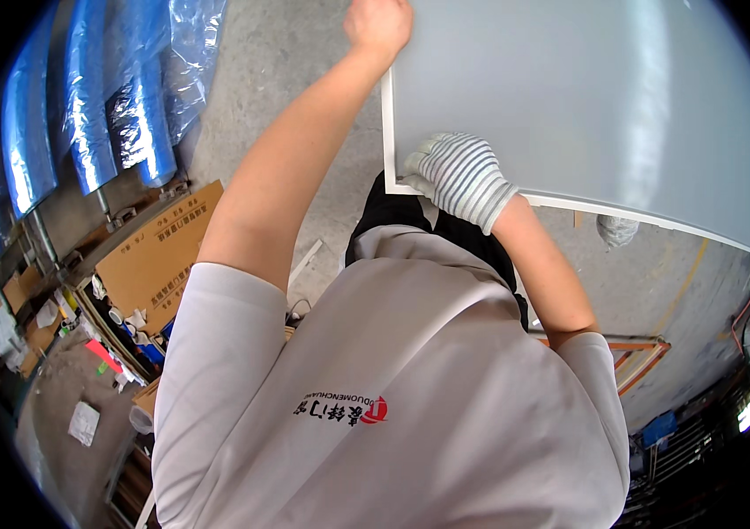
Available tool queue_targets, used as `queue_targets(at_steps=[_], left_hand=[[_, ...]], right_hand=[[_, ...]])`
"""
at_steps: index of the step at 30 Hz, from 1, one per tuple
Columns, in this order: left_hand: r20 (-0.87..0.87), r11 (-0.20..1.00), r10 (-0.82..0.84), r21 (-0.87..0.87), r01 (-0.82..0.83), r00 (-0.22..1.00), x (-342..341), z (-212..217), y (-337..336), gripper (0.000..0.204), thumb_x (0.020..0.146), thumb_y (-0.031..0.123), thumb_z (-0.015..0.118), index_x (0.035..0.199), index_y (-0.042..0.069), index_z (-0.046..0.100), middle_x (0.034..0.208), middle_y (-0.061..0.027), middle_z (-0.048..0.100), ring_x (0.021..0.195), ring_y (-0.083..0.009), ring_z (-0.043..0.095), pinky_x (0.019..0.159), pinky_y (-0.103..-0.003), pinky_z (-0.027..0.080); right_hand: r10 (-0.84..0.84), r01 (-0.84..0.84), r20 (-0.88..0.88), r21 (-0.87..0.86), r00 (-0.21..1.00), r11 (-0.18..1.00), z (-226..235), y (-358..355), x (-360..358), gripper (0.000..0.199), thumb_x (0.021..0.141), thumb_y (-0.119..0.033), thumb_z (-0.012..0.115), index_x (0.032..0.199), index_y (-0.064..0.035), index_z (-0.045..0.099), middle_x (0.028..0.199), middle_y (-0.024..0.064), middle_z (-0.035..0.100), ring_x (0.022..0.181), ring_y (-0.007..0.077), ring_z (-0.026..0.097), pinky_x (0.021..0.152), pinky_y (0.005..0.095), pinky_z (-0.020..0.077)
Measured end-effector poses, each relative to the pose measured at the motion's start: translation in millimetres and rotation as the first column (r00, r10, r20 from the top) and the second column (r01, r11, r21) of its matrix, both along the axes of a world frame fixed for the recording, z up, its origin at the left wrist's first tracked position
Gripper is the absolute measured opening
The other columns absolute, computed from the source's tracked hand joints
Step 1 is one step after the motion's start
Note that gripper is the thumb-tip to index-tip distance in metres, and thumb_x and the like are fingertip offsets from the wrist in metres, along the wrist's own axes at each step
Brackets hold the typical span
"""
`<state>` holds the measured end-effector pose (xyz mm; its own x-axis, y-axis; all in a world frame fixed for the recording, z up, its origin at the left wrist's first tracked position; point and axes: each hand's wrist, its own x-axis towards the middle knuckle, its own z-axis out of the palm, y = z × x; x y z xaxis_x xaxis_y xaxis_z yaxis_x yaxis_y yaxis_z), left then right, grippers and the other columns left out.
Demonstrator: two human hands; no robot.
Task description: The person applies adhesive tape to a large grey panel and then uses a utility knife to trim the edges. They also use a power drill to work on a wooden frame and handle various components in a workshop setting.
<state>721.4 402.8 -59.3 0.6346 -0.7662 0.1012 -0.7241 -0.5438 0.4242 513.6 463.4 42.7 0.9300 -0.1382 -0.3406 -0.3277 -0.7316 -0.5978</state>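
Note:
A large grey panel [533,97] with a white frame edge [388,132] spans the upper right, its near left corner in front of my body. My right hand [467,176], in a white glove with dark stripes, rests at that corner with its fingers curled together. Whatever lies under those fingers is hidden. Farther up, my bare left hand [378,26] is closed at the panel's left edge. Its fingertips do not show, so I cannot tell what they hold.
Long pieces in shiny blue plastic wrap [93,106] stand on the left. Beside them are a brown cardboard sheet [159,256] and a cluttered cart. Below the panel's near edge sits a pale wrapped bundle [617,231]. An orange-brown frame [644,363] lies to the right.

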Motion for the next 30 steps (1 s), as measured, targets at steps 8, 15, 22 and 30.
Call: queue_targets(at_steps=[8, 15, 22, 30], left_hand=[[-0.006, 0.999, 0.041, 0.035, -0.04, 0.999, -1.8, 8.3, 1.2, 0.035, 0.092, 0.026, 0.041, 0.092, -0.006, 0.056, 0.08, -0.0275, 0.061, 0.077, -0.0426, 0.061, 0.069, -0.05, 0.049], [-0.005, 0.997, 0.048, 0.058, -0.048, 0.999, -5.7, 10.6, -1.0, 0.035, 0.092, 0.027, 0.042, 0.09, -0.004, 0.055, 0.081, -0.0272, 0.061, 0.078, -0.0426, 0.061, 0.068, -0.051, 0.049], [-0.028, 0.996, 0.069, 0.064, -0.068, 0.997, -4.2, 13.7, 0.2, 0.034, 0.092, 0.028, 0.042, 0.09, -0.003, 0.056, 0.079, -0.0264, 0.062, 0.076, -0.0421, 0.061, 0.067, -0.051, 0.049], [-0.032, 0.996, 0.076, 0.04, -0.074, 0.997, -1.9, 4.2, -1.0, 0.035, 0.092, 0.028, 0.042, 0.093, -0.004, 0.055, 0.077, -0.0263, 0.061, 0.076, -0.0421, 0.061, 0.067, -0.051, 0.049]], right_hand=[[-0.116, 0.116, -0.003, 0.037, 0.993, 0.993, -3.8, -12.6, -8.5, 0.025, 0.087, -0.03, 0.052, 0.093, -0.0115, 0.067, 0.09, 0.0052, 0.065, 0.09, 0.025, 0.06, 0.077, 0.0383, 0.0501], [-0.072, 0.074, -0.034, 0.066, 0.997, 0.995, -0.7, -5.0, -2.5, 0.023, 0.086, -0.027, 0.051, 0.09, -0.0122, 0.068, 0.087, 0.0066, 0.065, 0.088, 0.0265, 0.061, 0.076, 0.0388, 0.0498], [-0.154, 0.197, 0.328, -0.101, 0.932, 0.975, -30.1, -9.2, -13.5, 0.017, 0.079, -0.03, 0.059, 0.089, -0.0205, 0.069, 0.084, -0.0007, 0.063, 0.084, 0.0208, 0.055, 0.076, 0.035, 0.0456], [-0.166, 0.198, 0.223, -0.129, 0.96, 0.972, -22.6, 1.8, -14.0, 0.018, 0.077, -0.028, 0.057, 0.089, -0.0242, 0.07, 0.085, 0.0, 0.063, 0.086, 0.0205, 0.055, 0.08, 0.0352, 0.044]])
